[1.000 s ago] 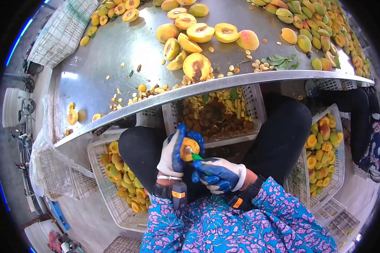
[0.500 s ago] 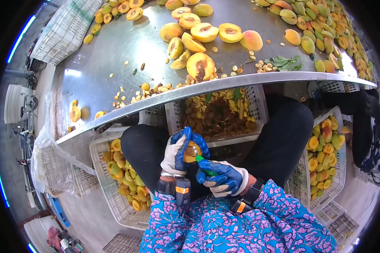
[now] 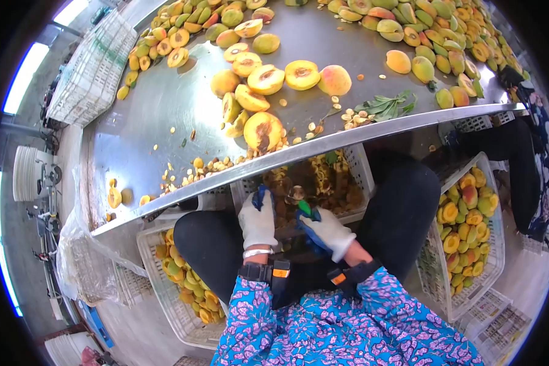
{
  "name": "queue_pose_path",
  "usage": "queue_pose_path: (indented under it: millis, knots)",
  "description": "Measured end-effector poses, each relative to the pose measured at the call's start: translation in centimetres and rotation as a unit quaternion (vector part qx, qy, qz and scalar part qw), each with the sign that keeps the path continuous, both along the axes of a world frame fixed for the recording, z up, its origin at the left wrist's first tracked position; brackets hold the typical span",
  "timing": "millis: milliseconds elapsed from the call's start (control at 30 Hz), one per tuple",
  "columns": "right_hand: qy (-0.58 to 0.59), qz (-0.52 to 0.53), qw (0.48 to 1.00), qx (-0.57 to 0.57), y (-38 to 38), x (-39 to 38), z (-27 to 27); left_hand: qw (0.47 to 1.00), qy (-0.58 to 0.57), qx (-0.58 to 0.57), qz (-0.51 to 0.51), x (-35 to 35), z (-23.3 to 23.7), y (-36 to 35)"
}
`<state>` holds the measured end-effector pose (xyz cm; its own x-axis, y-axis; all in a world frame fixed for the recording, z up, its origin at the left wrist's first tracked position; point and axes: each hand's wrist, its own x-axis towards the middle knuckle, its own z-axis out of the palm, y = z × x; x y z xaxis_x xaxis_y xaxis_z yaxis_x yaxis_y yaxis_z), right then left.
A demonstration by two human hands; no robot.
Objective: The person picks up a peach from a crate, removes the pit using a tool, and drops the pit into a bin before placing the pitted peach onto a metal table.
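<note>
Head view, looking down at a seated person's lap and two gloved hands held under the edge of a steel counter (image 3: 140,140).

The left hand (image 3: 257,221) wears a white glove with blue fingertips. Its back faces the camera and its fingers (image 3: 261,197) curl forward. I cannot tell whether they grip anything.

The right hand (image 3: 326,233), gloved the same way, has its fingers closed around a green-handled tool (image 3: 305,209). The tool's tip points up and away from the fingers toward the left hand. At that tip, between the two sets of fingertips, sits a small round brownish piece (image 3: 295,194); it is too small to identify.

Directly beyond and beneath the fingers is a white scrap crate (image 3: 365,183), filled with brown and yellow fruit trimmings.

Out to the left of the left fingers, beside the knee, stands a left crate (image 3: 145,241) of yellow peach halves. Well to the right of the right fingers is a right crate (image 3: 436,268), also holding peach halves.

Above the fingers, on the counter, lie cut peaches (image 3: 263,131), a line of pits (image 3: 213,166) along the near edge, and some green leaves (image 3: 384,107).
</note>
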<state>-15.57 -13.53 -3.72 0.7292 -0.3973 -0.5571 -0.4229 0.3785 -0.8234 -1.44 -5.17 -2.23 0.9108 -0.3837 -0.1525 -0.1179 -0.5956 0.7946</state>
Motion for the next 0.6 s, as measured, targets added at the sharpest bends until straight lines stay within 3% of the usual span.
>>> queue_pose_path:
  millis: [67, 133, 167, 267, 333, 400, 467, 533, 600]
  knots:
    - [0.174, 0.080, 0.946, -0.262, -0.6, 0.2, -1.1, 0.990, -0.091, 0.083, -0.067, -0.6, 2.7, -0.4]
    - [0.137, 0.069, 0.963, -0.220, -0.5, -0.2, -0.8, 0.995, -0.074, 0.061, -0.034, -1.2, 7.6, 0.2]
    - [0.120, 0.063, 0.971, -0.196, -0.2, -0.6, -0.6, 0.993, -0.106, -0.045, -0.024, -0.4, 7.5, 1.9]
    - [0.148, 0.075, 0.972, -0.169, 0.2, -0.8, -1.0, 0.978, -0.191, -0.063, 0.047, 2.4, 12.3, 6.9]
    - [0.148, 0.088, 0.970, -0.170, 0.5, -0.6, -1.2, 0.965, -0.230, 0.073, 0.100, 5.2, 14.7, 12.0]
    - [0.141, 0.118, 0.963, -0.196, 0.2, -0.6, 0.8, 0.889, -0.286, 0.334, 0.131, 8.2, 15.7, 17.3]
    - [0.133, 0.137, 0.962, -0.195, 0.4, -0.8, 0.7, 0.820, -0.365, 0.417, 0.142, 8.2, 16.7, 17.5]
    - [0.129, 0.149, 0.965, -0.176, 0.5, -1.0, 0.9, 0.938, -0.296, 0.139, 0.114, 9.0, 16.1, 15.2]
    - [0.133, 0.150, 0.960, -0.196, 0.5, -1.3, 1.0, 0.986, -0.141, -0.077, 0.038, 6.1, 16.8, 6.0]
